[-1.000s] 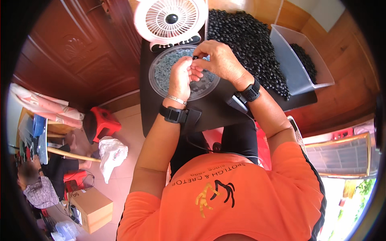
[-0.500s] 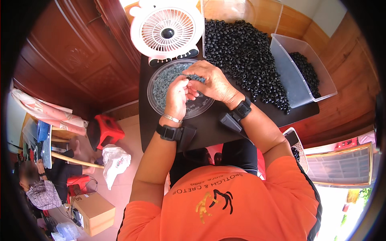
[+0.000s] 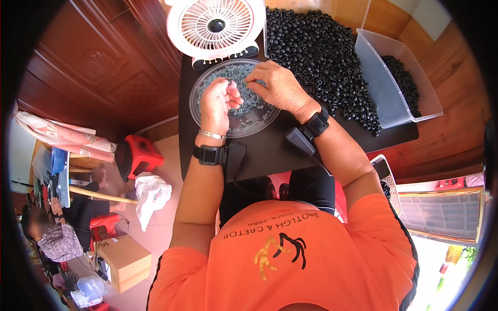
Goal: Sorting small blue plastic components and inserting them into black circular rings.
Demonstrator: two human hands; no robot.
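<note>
You are curling your left hand (image 3: 217, 101) loosely around small dark pieces over the near-left part of the black table (image 3: 270, 150), while your right hand (image 3: 275, 85) is pinching grey bits in the clear round dish (image 3: 236, 123) beyond, just before the white fan (image 3: 215, 26) at the far edge.

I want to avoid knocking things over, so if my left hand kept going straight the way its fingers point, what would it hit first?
Probably the white fan: the left hand points up over the round dish toward it, though depth is unclear.
</note>
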